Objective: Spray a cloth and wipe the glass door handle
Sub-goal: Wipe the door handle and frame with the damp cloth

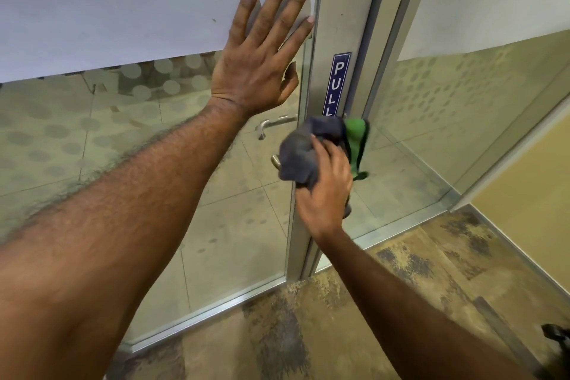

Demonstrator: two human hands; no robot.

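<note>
My left hand lies flat with spread fingers against the glass door, over the lower edge of its white frosted band. My right hand grips a crumpled grey cloth with a green side, pressed around the metal lever handle. Only the handle's rounded tip pokes out left of the cloth. A second lever handle on the far side shows through the glass. No spray bottle is in view.
A blue PULL sticker runs down the aluminium door stile. A fixed glass panel with dotted frosting stands to the right. Mottled brown carpet lies underfoot. A dark object sits at the lower right edge.
</note>
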